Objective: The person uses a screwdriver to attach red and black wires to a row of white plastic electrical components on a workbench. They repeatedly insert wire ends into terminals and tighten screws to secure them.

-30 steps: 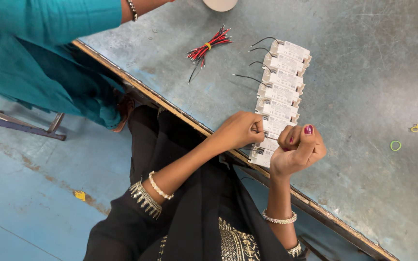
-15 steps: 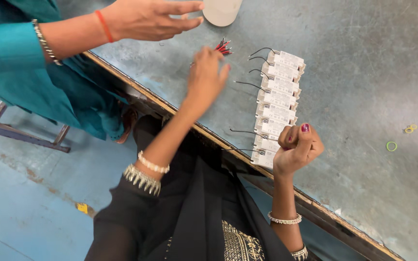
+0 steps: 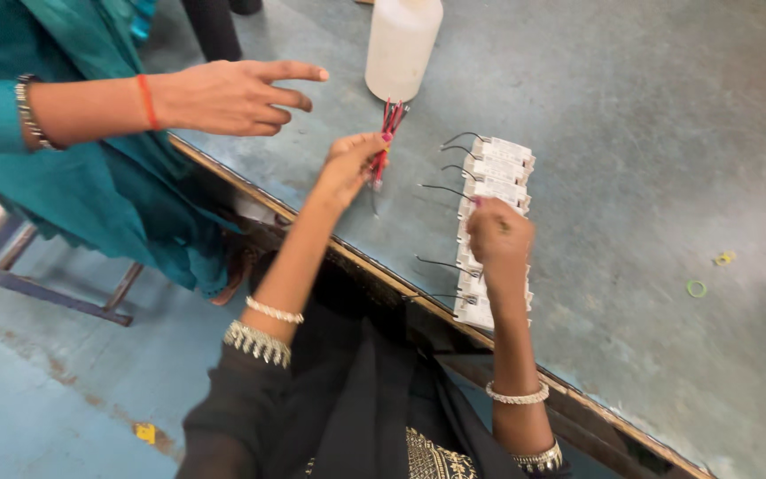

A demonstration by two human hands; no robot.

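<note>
Fig.: L hand (image 3: 347, 164) pinches a bundle of thin red wires (image 3: 386, 133), lifted off the grey worktable (image 3: 631, 177) just beside a white plastic bottle (image 3: 403, 44). R hand (image 3: 498, 235) is clenched over a row of small white rectangular modules w/ black leads (image 3: 494, 191); whether it grips anything can't be told. Risks: wires could slip from the light pinch & scatter; the R fist may nudge modules out of line. A co-worker's hand (image 3: 223, 93) hovers close to the L hand, so a collision seems possible.

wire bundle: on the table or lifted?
Lifted. The left hand pinches the red wire bundle above the table, its ends pointing up toward the white bottle. The right hand rests on the row of white modules.
</note>
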